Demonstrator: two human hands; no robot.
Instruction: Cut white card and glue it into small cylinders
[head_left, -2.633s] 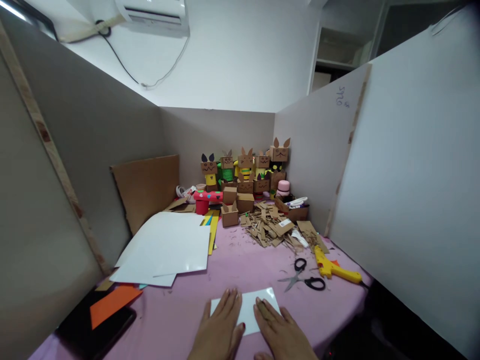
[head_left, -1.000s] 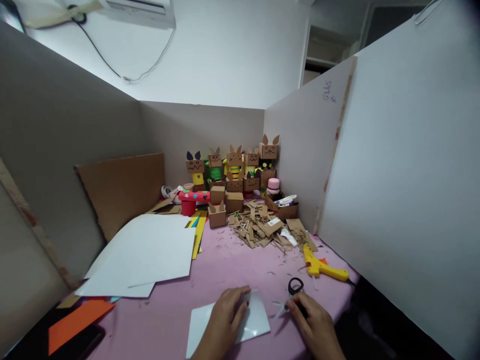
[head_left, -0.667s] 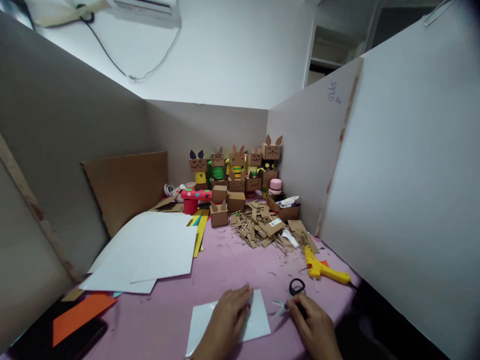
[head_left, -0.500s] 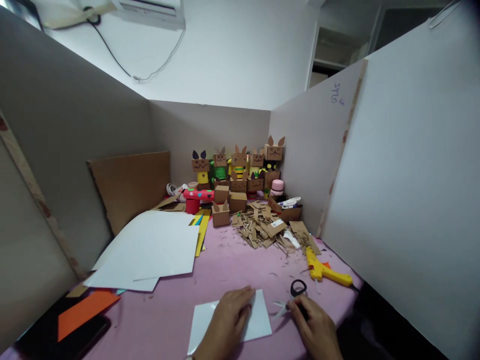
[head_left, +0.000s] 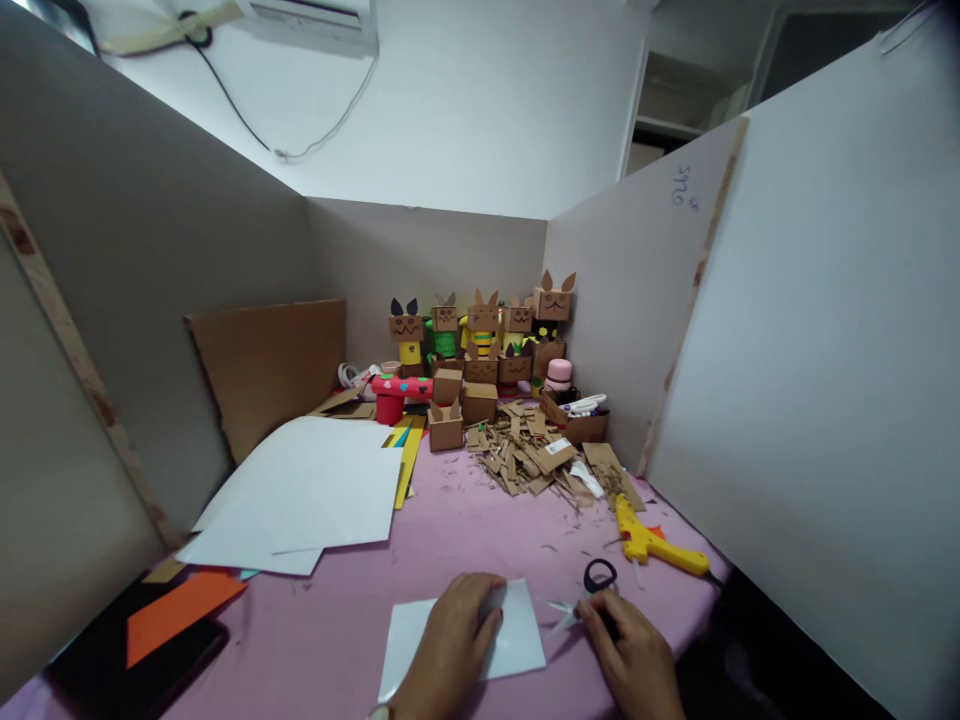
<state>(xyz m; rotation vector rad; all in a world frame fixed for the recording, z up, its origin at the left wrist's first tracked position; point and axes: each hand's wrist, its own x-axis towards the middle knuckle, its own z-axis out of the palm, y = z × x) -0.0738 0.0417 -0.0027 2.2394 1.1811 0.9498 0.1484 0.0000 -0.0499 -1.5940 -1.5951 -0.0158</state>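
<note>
Nearest, left hand, one: laid across the small white sheet, fingers close together and bearing on it, thumb a little apart on its right portion; a band shows at the wrist. Small white sheet, one: on the table, long axis running left to right, its right end uncovered. Right hand, one: off the sheet to its right, thumb and forefinger pinching the scissors near the pivot, other fingers curled and partly hidden. Scissors, one pair: blades parted, pointing left at the sheet's right edge, tips just beside it and seemingly clear; one black handle loop stands out beyond the fingers. Of the two hands, the left covers the sheet's middle; the right is nearer its free edge. Orange piece, one: well to the left. Glue gun, yellow, one: beyond the right hand, on its side. Large white sheets, overlapping: farther, left. Cardboard scraps, heaped: farther, right of centre. Farthest, cardboard figures, several, eared, grouped before the back partition.
</note>
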